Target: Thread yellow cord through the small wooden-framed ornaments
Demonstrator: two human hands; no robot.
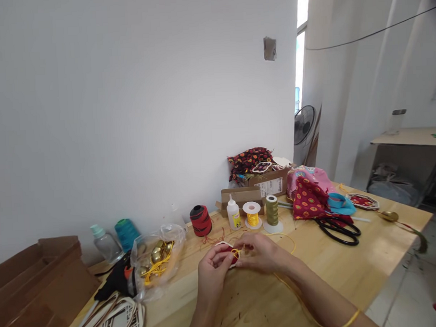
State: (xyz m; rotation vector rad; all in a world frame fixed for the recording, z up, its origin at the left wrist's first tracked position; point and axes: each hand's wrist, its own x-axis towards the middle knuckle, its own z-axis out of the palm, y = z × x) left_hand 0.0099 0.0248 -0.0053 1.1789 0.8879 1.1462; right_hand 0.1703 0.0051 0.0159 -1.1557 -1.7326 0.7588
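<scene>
Over the counter [370, 253], the left hand [214, 269] pinches a red patch [233, 255], while the inward-angled right hand [260, 252] pinches yellow cord [236, 253] against it.

We've got L hand [213, 274] & R hand [258, 253] pinching a small red fabric piece [232, 254] w/ yellow cord [299, 299] looped on it, over wood table [387, 243]; yellow spool [252, 216] & glue bottle [233, 213] sit just behind.

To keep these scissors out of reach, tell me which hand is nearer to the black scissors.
Right. The right hand is nearer, to the left of the black scissors and apart from them; the left hand is farther away, on the right hand's far side.
</scene>
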